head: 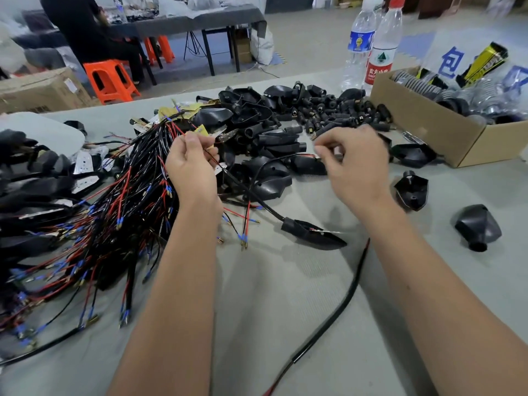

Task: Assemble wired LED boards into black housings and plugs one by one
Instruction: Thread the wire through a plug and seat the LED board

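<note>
Nearest, a loose black sleeved cable across the grey desk. Left hand pinching a yellow wired LED board; right hand curled, contents unclear. One assembled black plastic housing done; big wire bundle, empty housings, small black plugs remaining.

Light: bright, even, soft shadows under both forearms.
Blur: right hand motion-smeared.
Edges: wide-angle bending; background soft.
</note>
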Available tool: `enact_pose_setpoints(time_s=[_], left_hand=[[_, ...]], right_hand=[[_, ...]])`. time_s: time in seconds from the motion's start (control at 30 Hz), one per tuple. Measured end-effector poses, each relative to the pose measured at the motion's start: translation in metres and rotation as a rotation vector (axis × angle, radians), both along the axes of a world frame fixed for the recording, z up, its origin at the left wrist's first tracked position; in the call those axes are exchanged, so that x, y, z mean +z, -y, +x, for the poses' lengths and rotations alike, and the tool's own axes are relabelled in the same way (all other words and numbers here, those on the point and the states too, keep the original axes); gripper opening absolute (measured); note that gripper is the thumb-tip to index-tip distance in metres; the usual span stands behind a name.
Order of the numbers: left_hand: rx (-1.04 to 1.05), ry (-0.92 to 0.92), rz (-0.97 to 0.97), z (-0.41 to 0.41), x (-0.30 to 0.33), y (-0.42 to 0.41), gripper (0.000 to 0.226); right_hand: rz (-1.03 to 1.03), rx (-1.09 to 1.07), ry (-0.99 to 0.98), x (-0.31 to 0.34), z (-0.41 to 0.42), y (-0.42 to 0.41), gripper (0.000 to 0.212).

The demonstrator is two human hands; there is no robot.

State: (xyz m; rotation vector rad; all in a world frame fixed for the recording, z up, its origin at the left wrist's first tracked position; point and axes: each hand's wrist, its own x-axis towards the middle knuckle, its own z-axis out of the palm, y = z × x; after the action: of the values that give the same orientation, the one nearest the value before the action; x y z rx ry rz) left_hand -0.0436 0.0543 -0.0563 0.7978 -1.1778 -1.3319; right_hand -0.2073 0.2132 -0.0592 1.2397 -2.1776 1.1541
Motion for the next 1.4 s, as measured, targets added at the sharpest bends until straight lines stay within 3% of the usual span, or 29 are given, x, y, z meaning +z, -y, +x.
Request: enact_pose_setpoints(time_s=[0.07,0.17,0.37,0.5,0.6,0.67,0.73,0.8,0.87,1.0,1.4], left_hand=[[-0.080,-0.109,0.081,0.000,0.006,0.000,0.038],[-0.142,-0.155,0.129,0.001,0.008,0.001,0.034],[-0.234,-0.140,0.204,-0.006,0.010,0.010,0.032],[-0.356,0.080,0.166,-0.013,0.015,0.017,0.027],[-0.507,0.398,0.038,-0.006,0.014,0.013,0.023],[-0.532,0.552,-0.035,0.003,0.009,0.008,0.023],[-0.503,0.608,-0.047,0.014,0.001,0.004,0.021],[-0.466,0.602,-0.040,0.025,-0.007,0.002,0.020],[-0.449,0.599,-0.060,0.032,-0.014,-0.001,0.020],[-0.459,0.603,-0.065,0.039,-0.018,-0.003,0.021],[-0.505,0.550,-0.105,0.040,-0.015,-0.005,0.017]], right_hand=[[0.087,0.195,0.081,-0.007,0.015,0.007,0.010],[0.400,0.373,0.190,-0.017,0.033,0.014,0.014],[0.840,0.317,0.104,-0.006,0.064,0.019,0.018],[0.987,0.539,0.481,0.002,0.082,0.019,0.030],[0.745,0.501,0.604,0.001,0.071,0.023,0.034],[0.499,0.410,0.653,-0.004,0.057,0.026,0.022],[0.214,0.442,0.880,-0.014,0.051,0.028,0.014],[-0.043,0.498,1.074,-0.026,0.053,0.029,0.026],[-0.198,0.516,1.114,-0.034,0.055,0.030,0.024],[-0.322,0.517,1.179,-0.040,0.048,0.031,0.012],[-0.361,0.639,1.255,-0.046,0.043,0.034,0.018]])
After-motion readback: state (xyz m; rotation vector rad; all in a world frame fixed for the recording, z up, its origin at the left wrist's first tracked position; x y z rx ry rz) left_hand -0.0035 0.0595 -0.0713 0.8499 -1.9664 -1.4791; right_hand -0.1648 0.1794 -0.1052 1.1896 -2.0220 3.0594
